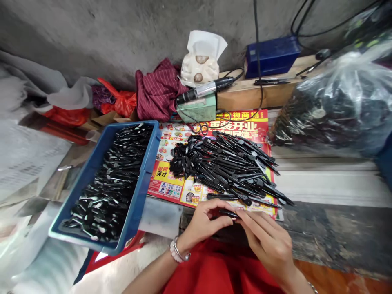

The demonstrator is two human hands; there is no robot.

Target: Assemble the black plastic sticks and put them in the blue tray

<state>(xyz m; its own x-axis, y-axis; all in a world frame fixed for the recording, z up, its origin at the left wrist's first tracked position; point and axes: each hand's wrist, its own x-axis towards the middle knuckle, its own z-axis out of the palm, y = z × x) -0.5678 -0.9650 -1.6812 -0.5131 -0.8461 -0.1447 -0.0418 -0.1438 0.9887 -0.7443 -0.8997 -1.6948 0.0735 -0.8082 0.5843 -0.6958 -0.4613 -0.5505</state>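
Near the front edge of the work surface, my left hand [208, 222] and my right hand [266, 237] meet around one small black piece [229, 213]. The fingers of both hands are closed on it, and they cover much of its length. Just beyond them, a pile of long thin black pieces [232, 163] lies on a red and yellow printed sheet [167, 192]. Many similar black pieces fill a blue bin [139, 196] at the left.
A cylindrical tool [205, 89] rests on a pale green box [197, 109]. Behind stand a tissue pack [200, 61], maroon cloth [159, 92] and a dark blue box [272, 56]. A filled clear plastic bag [337, 106] sits at right. Cables hang along the wall.
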